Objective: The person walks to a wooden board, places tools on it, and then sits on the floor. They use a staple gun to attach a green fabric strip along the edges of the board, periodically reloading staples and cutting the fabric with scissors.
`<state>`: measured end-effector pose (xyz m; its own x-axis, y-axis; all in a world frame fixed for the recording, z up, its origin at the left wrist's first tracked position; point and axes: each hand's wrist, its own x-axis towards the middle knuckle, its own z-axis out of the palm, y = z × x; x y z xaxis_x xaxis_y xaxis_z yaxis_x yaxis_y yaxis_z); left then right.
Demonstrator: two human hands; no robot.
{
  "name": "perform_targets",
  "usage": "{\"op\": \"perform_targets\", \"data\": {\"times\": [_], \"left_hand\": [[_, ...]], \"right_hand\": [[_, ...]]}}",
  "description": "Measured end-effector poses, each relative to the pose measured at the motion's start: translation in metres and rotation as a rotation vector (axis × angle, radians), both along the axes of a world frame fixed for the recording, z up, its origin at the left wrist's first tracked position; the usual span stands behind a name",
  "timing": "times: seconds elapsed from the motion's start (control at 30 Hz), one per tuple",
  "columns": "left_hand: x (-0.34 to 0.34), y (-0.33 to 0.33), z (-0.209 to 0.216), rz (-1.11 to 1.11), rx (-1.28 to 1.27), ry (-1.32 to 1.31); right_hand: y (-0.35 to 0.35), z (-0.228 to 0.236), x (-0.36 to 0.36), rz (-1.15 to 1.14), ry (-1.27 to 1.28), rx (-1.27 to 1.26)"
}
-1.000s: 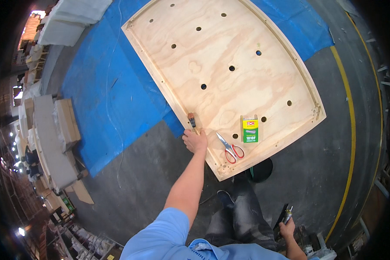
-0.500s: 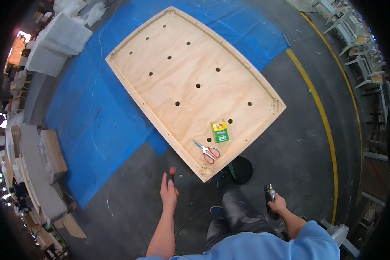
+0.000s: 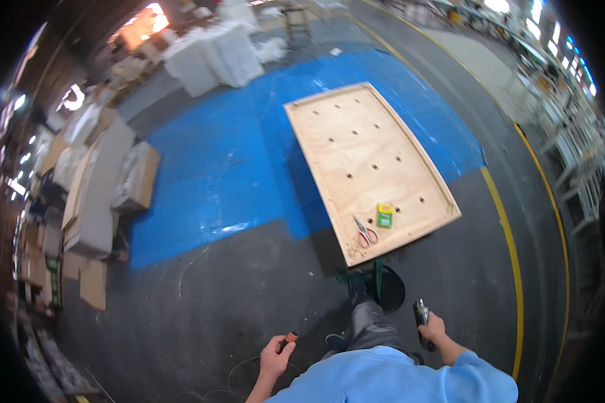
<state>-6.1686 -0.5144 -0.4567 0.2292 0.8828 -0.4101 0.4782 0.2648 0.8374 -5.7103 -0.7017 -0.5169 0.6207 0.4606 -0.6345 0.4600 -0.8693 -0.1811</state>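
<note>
My left hand [image 3: 274, 357] is closed around an orange-and-black hose coupling [image 3: 291, 337] at the lower middle. A thin hose [image 3: 238, 366] curves over the floor beside that forearm. At the lower right, my right hand [image 3: 433, 329] grips a black air staple gun [image 3: 421, 319] with a shiny metal fitting at its upper end. Ahead of both hands stands a pale plywood panel [image 3: 336, 154] with a raised rim and rows of round holes. Scissors [image 3: 365, 234] with red-and-white handles and a small green-and-yellow box [image 3: 384, 216] lie on its near end.
Blue sheeting [image 3: 202, 181] covers the floor under and left of the panel. A round black seat [image 3: 388, 287] stands by its near corner. Wrapped pieces and cartons [image 3: 138, 178] line the left side. White chair frames [image 3: 578, 168] stand beyond the yellow floor line [image 3: 504, 235] at right.
The view has tilted up and turned, so the panel appears farther off and more to the right. My left hand has drawn back nearer my body with the coupling. The staple gun stays in my right.
</note>
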Motion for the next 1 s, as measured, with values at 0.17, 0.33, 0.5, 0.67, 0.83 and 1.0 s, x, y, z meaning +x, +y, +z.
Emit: {"op": "perform_targets", "data": {"times": [0.17, 0.33, 0.5, 0.67, 0.83, 1.0], "left_hand": [[-0.055, -0.059, 0.059, 0.236, -0.112, -0.118], [-0.054, -0.070, 0.096, 0.225, 0.084, -0.154], [-0.056, -0.092, 0.120, 0.096, 0.224, -0.105], [-0.061, -0.109, 0.142, 0.136, 0.160, -0.018], [-0.073, -0.123, 0.141, 0.294, 0.242, 0.063], [-0.067, -0.111, 0.155, 0.329, 0.275, 0.085]], "right_hand": [[0.022, 0.038, -0.031, 0.171, -0.095, 0.192], [0.063, 0.051, -0.045, 0.374, -0.072, 0.591], [0.108, 0.071, -0.092, 0.622, -0.006, 0.556], [0.119, 0.093, -0.121, 0.670, 0.101, 0.546], [0.121, 0.115, -0.147, 0.676, 0.240, 0.583], [0.132, 0.125, -0.166, 0.947, 0.052, 0.648]]}}
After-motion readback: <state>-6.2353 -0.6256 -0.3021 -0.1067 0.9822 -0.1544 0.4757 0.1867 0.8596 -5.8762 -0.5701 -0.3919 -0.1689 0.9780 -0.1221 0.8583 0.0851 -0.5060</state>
